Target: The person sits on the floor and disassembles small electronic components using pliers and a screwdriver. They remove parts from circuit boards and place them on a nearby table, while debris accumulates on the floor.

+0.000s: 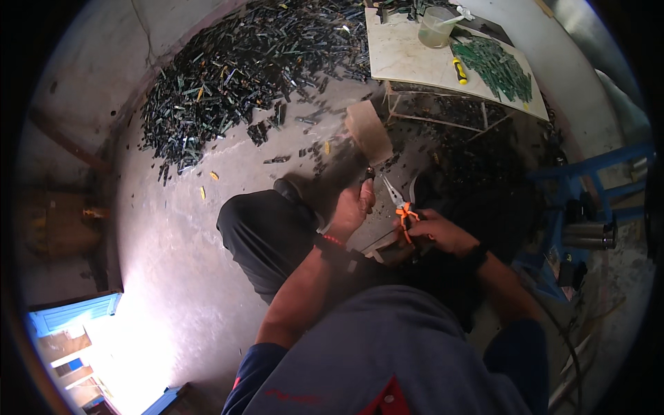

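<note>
Our left hand (353, 207) pinches a dark piece (370, 172); right hand (443, 232) grips needle-nose pliers (404, 210), tapered metal toward eleven o'clock.

The bare left hand (353, 207) is extended toward the far side, closed in a pinch; the bare right hand (441, 232) is held nearer, rightward, in a curled grip.

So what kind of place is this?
Probably a small workshop. A big heap of small dark pieces lies on the floor, a green pile sits on a pale tabletop, and the right hand holds orange-handled pliers.
</note>
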A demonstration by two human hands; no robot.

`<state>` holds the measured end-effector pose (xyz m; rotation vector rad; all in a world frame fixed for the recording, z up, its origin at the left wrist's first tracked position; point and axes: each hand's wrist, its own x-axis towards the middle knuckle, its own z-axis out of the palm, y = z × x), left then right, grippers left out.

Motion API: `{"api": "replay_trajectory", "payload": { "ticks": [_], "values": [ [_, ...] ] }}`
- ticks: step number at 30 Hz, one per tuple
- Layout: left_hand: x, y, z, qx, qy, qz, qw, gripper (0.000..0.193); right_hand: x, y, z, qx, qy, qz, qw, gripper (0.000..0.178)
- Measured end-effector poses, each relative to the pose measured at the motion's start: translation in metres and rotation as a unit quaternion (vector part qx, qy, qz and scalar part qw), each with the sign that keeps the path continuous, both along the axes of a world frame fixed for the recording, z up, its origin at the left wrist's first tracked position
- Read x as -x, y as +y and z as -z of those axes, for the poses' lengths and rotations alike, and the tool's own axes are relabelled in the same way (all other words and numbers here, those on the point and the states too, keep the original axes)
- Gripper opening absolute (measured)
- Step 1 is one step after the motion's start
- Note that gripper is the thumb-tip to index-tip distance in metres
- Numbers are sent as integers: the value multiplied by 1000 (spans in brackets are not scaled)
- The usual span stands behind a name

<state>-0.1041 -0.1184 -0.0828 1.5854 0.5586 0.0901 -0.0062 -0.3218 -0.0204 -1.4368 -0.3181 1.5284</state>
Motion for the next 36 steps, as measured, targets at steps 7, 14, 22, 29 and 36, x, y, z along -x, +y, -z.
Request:
{"api": "replay_trajectory", "payload": {
  "ticks": [7, 14, 22, 29, 36],
  "values": [
    [-7, -5, 6, -11, -42, 1, 999, 55, 13, 9, -15, -64, 131, 72, 987, 43],
    [-6, -6, 6, 12, -36, -19, 999, 48, 15, 10, -6, -102, 146, 31, 984, 46],
    [-7, -10, 11, -36, -101, -26, 994, 51, 28, 23, 6, -109, 221, 67, 967, 41],
    [-6, -10, 10, -44, -55, -29, 997, 53, 40, 31, 7, -175, 274, 102, 940, 41],
    [-8, -7, 21, 4, -42, -11, 999, 46, 45, 37, 9, -190, 278, 135, 932, 42]
  ]
}}
